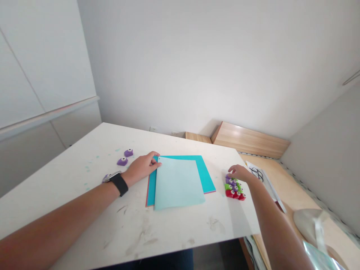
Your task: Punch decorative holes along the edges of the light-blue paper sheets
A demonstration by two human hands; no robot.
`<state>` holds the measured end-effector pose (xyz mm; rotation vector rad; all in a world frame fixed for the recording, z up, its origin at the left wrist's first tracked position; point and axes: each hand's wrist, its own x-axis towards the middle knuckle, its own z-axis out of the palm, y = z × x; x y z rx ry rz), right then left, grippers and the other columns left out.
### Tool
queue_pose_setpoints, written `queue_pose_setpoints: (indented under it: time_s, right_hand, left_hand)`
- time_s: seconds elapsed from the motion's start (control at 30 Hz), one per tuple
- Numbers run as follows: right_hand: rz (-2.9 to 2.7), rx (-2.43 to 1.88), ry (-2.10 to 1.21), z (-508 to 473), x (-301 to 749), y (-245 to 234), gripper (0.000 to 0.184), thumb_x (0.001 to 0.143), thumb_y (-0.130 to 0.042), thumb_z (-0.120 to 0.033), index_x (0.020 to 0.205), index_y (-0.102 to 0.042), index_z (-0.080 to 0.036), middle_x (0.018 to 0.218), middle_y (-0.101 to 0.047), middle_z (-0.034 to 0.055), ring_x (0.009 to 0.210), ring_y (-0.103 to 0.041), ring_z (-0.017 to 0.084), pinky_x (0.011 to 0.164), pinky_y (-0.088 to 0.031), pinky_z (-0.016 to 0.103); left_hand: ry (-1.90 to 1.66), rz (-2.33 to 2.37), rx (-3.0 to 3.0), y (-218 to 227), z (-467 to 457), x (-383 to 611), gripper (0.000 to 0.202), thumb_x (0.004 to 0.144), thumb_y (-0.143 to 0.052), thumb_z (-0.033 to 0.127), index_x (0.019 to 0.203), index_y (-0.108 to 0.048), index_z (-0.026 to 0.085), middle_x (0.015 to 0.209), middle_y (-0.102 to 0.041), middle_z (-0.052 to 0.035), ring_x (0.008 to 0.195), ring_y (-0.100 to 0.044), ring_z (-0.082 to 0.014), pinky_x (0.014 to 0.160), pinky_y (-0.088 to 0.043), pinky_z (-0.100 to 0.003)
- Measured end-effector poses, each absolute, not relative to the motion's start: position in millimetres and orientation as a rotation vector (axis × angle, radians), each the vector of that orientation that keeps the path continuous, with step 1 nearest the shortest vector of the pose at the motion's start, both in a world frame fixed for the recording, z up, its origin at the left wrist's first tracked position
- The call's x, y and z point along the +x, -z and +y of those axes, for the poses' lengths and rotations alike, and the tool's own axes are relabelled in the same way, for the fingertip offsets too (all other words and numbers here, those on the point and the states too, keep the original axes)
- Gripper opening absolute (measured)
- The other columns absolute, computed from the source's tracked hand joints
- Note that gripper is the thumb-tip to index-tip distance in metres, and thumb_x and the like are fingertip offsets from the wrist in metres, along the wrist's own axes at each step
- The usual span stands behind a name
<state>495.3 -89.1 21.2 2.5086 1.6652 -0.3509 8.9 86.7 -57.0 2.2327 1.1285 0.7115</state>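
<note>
The left hand (142, 165) lies at the upper left corner of the pale blue sheet (180, 183), thumb and index finger set at that corner; whether they grip it cannot be told. The sheet overlies a turquoise sheet (207, 179), and its lower edge extends past it. Risk: uneven pressure at one corner may let the pale sheet pivot out of alignment, or a firm pinch may crease it.

The right hand (238, 172) is at the far end of the block cluster (235, 190), near the right edge of the surface (168, 236). Its fingers curl downward; a grasp cannot be confirmed. Risk: the blocks sit close together, so a careless lift may displace neighbours.

Caution: a purple block (105, 177) lies partly behind the wristwatch (116, 180). Sideways forearm movement may knock it.
</note>
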Motion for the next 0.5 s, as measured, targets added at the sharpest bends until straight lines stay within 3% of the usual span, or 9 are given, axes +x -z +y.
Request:
queue_pose_setpoints:
  time_s: [0.33, 0.5]
  right_hand:
    - [1.566, 2.5, 0.294, -75, 491, -1, 0.029, 0.067, -0.079, -0.036, 0.089, -0.076, -0.017, 0.089, -0.074, 0.0125, 0.086, -0.068, 0.026, 0.074, -0.047, 0.032]
    - [1.713, 2.614, 0.085, -51, 469, -25, 0.031, 0.082, -0.065, -0.045, 0.092, -0.074, -0.018, 0.097, -0.073, 0.0135, 0.092, -0.067, 0.027, 0.077, -0.046, 0.034]
  left_hand:
    - [-0.736, 1.08, 2.203, 57, 88, 8, 0.046, 0.083, -0.06, 0.05, 0.121, -0.057, 0.024, 0.088, -0.073, -0.0015, 0.082, -0.069, -0.0216, 0.071, -0.047, -0.028]
    - [-0.741, 1.083, 2.121, 59, 88, 8, 0.053, 0.08, -0.064, 0.049, 0.125, -0.057, 0.022, 0.087, -0.073, -0.0025, 0.081, -0.069, -0.022, 0.071, -0.048, -0.029]
